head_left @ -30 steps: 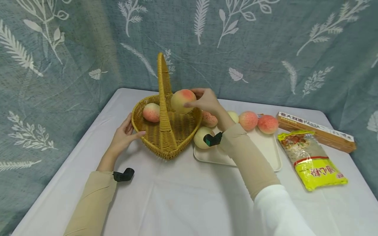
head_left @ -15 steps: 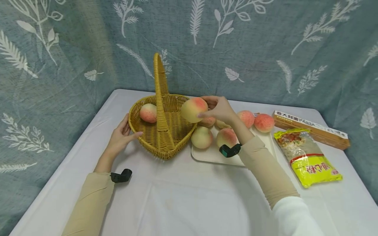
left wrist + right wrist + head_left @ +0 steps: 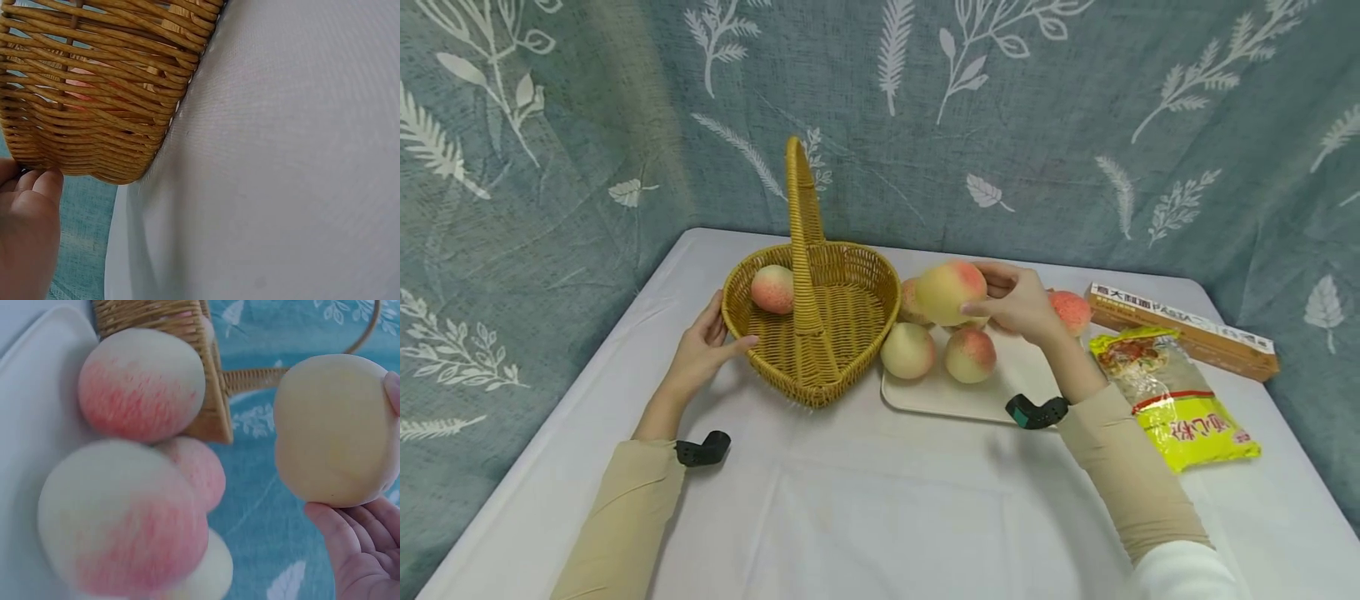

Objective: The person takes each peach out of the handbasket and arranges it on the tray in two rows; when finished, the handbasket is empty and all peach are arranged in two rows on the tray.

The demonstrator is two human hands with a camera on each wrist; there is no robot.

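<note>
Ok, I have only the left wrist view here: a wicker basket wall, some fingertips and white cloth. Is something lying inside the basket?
Observer: Yes, one peach lies in the wicker basket, on the left of its handle.
Operator: And the other hand, what is it doing?
Observer: The right hand holds a second peach in the air, outside the basket, just past its right rim.
Operator: What is below that one?
Observer: A cream tray with at least four more peaches on it.
</note>
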